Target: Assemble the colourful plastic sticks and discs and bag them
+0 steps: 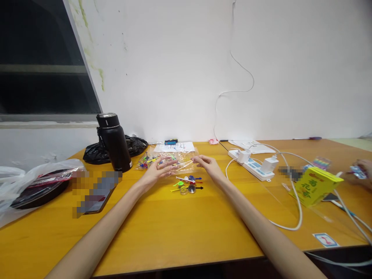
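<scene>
My right hand (205, 162) pinches one end of a thin white stick (185, 165) between its fingertips. The stick slants toward my left hand (159, 169), whose fingers are stretched out and apart near its other end; whether they touch it I cannot tell. Just behind lies a clear plastic bag (186, 156) with several small coloured plastic pieces (144, 161) at its left side. On the table between my forearms sit small plastic pieces with arrow-like tips and round clear cups: a black-tipped one (192, 188), a yellow one (176, 190) and a green one (180, 183).
A black bottle (114, 145) and a phone (100, 197) stand and lie left, beside a bagged round black object (43, 190). Rightward are a power strip (255, 168) with white cables, a yellow box (316, 186) and another person's hand (364, 166). Printed paper (186, 146) lies behind.
</scene>
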`<control>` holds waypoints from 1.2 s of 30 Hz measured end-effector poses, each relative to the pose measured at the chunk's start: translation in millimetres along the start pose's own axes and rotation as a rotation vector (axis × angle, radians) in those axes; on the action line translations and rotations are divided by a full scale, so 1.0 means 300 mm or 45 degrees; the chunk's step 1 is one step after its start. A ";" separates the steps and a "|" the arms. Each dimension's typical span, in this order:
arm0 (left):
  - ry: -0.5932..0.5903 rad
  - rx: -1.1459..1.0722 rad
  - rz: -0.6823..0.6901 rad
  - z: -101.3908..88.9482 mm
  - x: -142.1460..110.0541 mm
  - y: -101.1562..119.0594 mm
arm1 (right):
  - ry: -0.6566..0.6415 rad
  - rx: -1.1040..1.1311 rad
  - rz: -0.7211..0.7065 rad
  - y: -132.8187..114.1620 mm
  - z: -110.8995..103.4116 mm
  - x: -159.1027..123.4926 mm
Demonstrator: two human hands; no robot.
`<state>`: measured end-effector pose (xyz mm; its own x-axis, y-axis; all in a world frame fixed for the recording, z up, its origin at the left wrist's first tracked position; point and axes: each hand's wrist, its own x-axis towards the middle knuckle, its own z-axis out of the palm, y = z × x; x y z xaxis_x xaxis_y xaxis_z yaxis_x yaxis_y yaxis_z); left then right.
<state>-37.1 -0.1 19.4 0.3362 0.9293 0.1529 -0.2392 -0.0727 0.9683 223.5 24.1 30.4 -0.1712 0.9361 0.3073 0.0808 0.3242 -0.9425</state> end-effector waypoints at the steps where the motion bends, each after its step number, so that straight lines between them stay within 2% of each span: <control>1: -0.010 -0.010 0.006 -0.001 0.000 0.000 | 0.022 -0.020 -0.010 -0.004 -0.001 -0.001; 5: -0.037 -0.019 0.014 -0.004 -0.001 0.000 | 0.125 -0.035 -0.045 -0.009 -0.010 -0.002; 10: -0.034 0.005 0.027 -0.015 0.006 -0.014 | 0.105 -0.039 -0.045 -0.007 -0.012 -0.005; 15: -0.063 0.120 0.058 -0.037 0.026 -0.033 | 0.222 -0.007 -0.019 0.010 -0.014 -0.002; 17: 0.076 0.296 0.202 -0.048 0.030 -0.025 | 0.264 0.065 0.011 0.018 -0.019 0.002; 20: 0.440 0.769 0.582 -0.075 0.024 0.001 | 0.363 0.166 0.062 0.030 -0.032 0.008; 22: 0.515 1.207 0.679 -0.097 0.017 0.008 | 0.404 0.193 0.085 0.036 -0.039 0.011; 23: 0.508 1.425 0.654 -0.106 0.014 0.005 | 0.412 0.203 0.096 0.039 -0.041 0.012; 25: 0.454 1.755 0.484 -0.117 0.013 -0.019 | 0.411 0.223 0.115 0.044 -0.041 0.011; 28: 0.317 1.997 0.298 -0.116 0.026 -0.076 | 0.396 0.248 0.111 0.045 -0.038 0.009; 32: 0.281 2.070 0.253 -0.124 0.071 -0.124 | 0.388 0.284 0.112 0.040 -0.038 0.010; 36: 0.281 2.033 0.192 -0.135 0.114 -0.121 | 0.405 0.316 0.132 0.040 -0.037 0.012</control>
<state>-53.8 49.1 -18.6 0.2346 0.9001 0.3670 0.9323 -0.3153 0.1773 234.8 32.9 21.6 0.1407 0.9701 0.1976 -0.1639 0.2197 -0.9617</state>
